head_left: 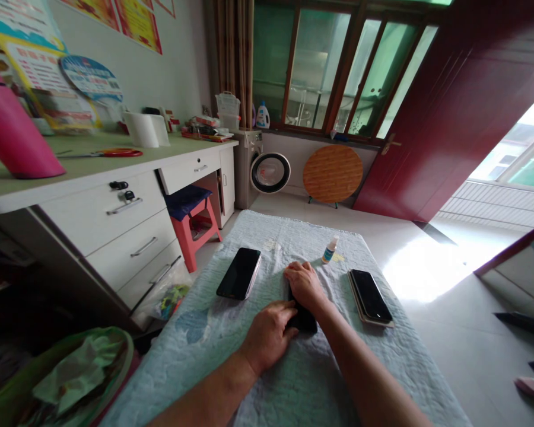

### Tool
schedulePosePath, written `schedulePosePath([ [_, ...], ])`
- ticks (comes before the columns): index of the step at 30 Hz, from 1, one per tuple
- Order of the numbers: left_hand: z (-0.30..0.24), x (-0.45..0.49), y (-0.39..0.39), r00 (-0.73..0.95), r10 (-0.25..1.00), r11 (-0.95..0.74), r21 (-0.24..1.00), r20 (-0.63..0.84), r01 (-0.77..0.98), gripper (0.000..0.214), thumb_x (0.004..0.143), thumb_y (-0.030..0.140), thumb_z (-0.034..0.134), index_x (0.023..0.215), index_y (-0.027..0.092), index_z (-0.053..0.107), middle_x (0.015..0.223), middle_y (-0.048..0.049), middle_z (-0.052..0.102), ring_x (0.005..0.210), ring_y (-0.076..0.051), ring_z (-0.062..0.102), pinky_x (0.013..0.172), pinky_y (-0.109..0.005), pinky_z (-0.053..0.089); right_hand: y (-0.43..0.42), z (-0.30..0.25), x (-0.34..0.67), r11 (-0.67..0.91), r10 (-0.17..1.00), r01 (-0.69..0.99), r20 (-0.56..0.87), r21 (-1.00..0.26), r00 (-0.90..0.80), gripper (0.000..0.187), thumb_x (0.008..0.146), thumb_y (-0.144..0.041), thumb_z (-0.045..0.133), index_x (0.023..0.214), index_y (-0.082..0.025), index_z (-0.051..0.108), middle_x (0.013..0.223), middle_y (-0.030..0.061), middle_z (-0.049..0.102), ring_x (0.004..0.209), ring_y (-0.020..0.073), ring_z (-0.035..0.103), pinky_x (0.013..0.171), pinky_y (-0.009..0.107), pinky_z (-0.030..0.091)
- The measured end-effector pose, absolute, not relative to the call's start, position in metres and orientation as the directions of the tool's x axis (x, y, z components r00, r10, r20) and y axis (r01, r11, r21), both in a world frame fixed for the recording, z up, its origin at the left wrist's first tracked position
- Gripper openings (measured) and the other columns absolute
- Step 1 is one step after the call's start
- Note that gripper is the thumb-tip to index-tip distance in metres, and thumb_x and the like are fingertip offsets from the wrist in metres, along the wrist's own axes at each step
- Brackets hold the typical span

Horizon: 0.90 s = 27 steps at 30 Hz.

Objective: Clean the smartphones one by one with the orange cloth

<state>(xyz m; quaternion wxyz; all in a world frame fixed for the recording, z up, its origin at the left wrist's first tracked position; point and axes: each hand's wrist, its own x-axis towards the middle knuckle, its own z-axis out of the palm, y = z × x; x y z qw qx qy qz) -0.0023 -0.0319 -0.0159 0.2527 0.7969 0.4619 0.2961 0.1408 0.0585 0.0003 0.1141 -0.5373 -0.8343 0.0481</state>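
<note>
A black phone lies on the cloth-covered table between my two hands, its upper part hidden. My left hand grips its left edge, thumb toward the near end and fingers bent over the side. Over the far end is my right hand, fingers curled together and pressed down. Whatever may be under those fingers is hidden. To the left lies a second dark-screened phone. A third phone rests on the right on a pale case or box. Beyond my right hand stands a small spray bottle.
A pale blue quilted cloth covers the table. Left are a white desk, a pink stool and a waste basket. Behind stand a washing machine with its door ajar and a round wooden tabletop.
</note>
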Motion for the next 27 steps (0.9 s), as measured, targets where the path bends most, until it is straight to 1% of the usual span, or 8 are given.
schedulePosePath([
  [4, -0.016, -0.001, -0.033, 0.39, 0.888, -0.447, 0.665, 0.245, 0.599, 0.042, 0.077, 0.011, 0.068, 0.118, 0.02, 0.067, 0.124, -0.0074, 0.067, 0.116, -0.025, 0.06, 0.106, -0.038, 0.045, 0.062, -0.004, 0.143, 0.351, 0.934, 0.907, 0.16, -0.232, -0.32, 0.029, 0.096, -0.02, 0.04, 0.095, -0.023, 0.07, 0.101, 0.005, 0.065, 0.09, 0.0189, 0.05, 0.085, 0.028, 0.033],
  [8, -0.016, 0.0, -0.034, 0.388, 0.892, -0.437, 0.658, 0.231, 0.613, 0.039, 0.077, 0.011, 0.068, 0.115, 0.02, 0.069, 0.125, -0.0076, 0.067, 0.117, -0.025, 0.06, 0.106, -0.039, 0.046, 0.069, -0.01, 0.156, 0.246, 0.964, 0.942, 0.161, -0.229, -0.213, 0.03, 0.096, -0.019, 0.04, 0.1, -0.022, 0.07, 0.1, 0.0078, 0.065, 0.091, 0.0211, 0.05, 0.085, 0.031, 0.033],
  [11, -0.015, 0.0, -0.034, 0.391, 0.894, -0.431, 0.653, 0.218, 0.622, 0.039, 0.076, 0.011, 0.07, 0.114, 0.018, 0.069, 0.127, -0.0094, 0.066, 0.118, -0.026, 0.06, 0.107, -0.04, 0.045, 0.075, -0.014, 0.168, 0.155, 0.981, 0.961, 0.152, -0.227, -0.123, 0.031, 0.096, -0.018, 0.039, 0.099, -0.02, 0.07, 0.1, 0.01, 0.064, 0.092, 0.0221, 0.05, 0.083, 0.032, 0.033],
  [14, -0.013, -0.001, -0.034, 0.401, 0.892, -0.433, 0.647, 0.208, 0.627, 0.039, 0.076, 0.01, 0.071, 0.115, 0.016, 0.069, 0.127, -0.011, 0.065, 0.119, -0.026, 0.06, 0.108, -0.04, 0.044, 0.078, -0.013, 0.174, 0.108, 0.988, 0.97, 0.129, -0.22, -0.081, 0.029, 0.094, -0.017, 0.041, 0.098, -0.02, 0.069, 0.101, 0.011, 0.062, 0.096, 0.0237, 0.049, 0.081, 0.032, 0.033],
  [17, -0.011, -0.001, -0.033, 0.409, 0.891, -0.43, 0.648, 0.195, 0.629, 0.039, 0.077, 0.011, 0.072, 0.115, 0.016, 0.069, 0.128, -0.0108, 0.065, 0.119, -0.026, 0.059, 0.107, -0.04, 0.044, 0.079, -0.007, 0.17, 0.106, 0.991, 0.974, 0.096, -0.198, -0.088, 0.027, 0.091, -0.014, 0.042, 0.096, -0.02, 0.068, 0.101, 0.0118, 0.061, 0.096, 0.0249, 0.048, 0.078, 0.033, 0.033],
  [21, -0.012, -0.003, -0.033, 0.41, 0.893, -0.424, 0.656, 0.186, 0.624, 0.039, 0.077, 0.013, 0.072, 0.116, 0.017, 0.069, 0.129, -0.0094, 0.064, 0.12, -0.025, 0.059, 0.107, -0.039, 0.044, 0.081, 0.0, 0.155, 0.141, 0.99, 0.973, 0.048, -0.182, -0.135, 0.026, 0.091, -0.014, 0.041, 0.096, -0.02, 0.067, 0.103, 0.0115, 0.06, 0.094, 0.0246, 0.048, 0.075, 0.032, 0.032],
  [27, -0.015, -0.003, -0.033, 0.407, 0.893, -0.423, 0.669, 0.192, 0.611, 0.039, 0.079, 0.014, 0.07, 0.118, 0.018, 0.068, 0.13, -0.008, 0.064, 0.121, -0.024, 0.058, 0.109, -0.038, 0.043, 0.085, 0.002, 0.135, 0.213, 0.977, 0.965, 0.018, -0.153, -0.213, 0.025, 0.092, -0.018, 0.042, 0.098, -0.021, 0.066, 0.106, 0.0097, 0.058, 0.096, 0.0238, 0.048, 0.077, 0.032, 0.032],
])
